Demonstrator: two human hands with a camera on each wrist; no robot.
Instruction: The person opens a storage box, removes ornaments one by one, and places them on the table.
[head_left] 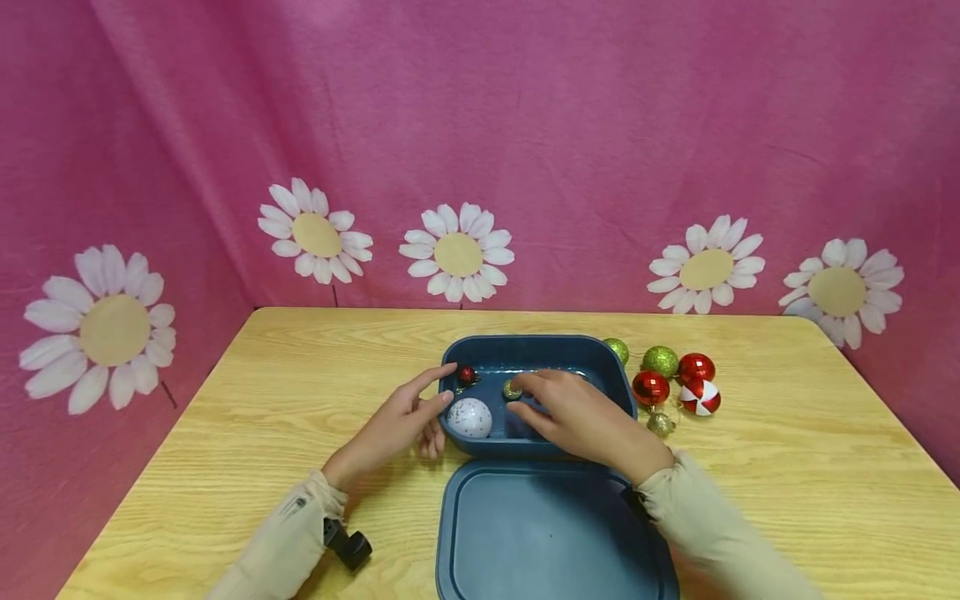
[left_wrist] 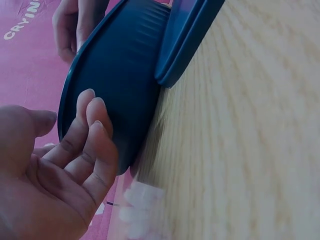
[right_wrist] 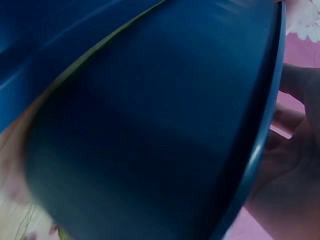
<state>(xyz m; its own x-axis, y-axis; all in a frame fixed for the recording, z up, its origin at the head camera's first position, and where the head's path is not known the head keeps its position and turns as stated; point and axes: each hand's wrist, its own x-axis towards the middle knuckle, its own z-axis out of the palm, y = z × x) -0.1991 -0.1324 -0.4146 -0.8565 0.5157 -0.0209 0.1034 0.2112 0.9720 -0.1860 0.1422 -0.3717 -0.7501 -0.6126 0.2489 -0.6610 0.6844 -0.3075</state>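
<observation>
A dark blue rectangular box stands on the table, holding a white speckled ball and a small red bauble. My right hand reaches down into it over the front wall. Between its thumb and index fingertips is a small gold glitter bauble. At the box's left end is my left hand, its index finger and thumb loosely spread at the rim. In the left wrist view the other left fingers bend gently beside the box's outer wall. The right wrist view hides the right fingertips behind the box wall.
A matching blue lid lies flat in front of the box. To the right sit a green glitter bauble, two red baubles, a red-and-white striped one and a small gold one. Another green bauble touches the box's back-right corner.
</observation>
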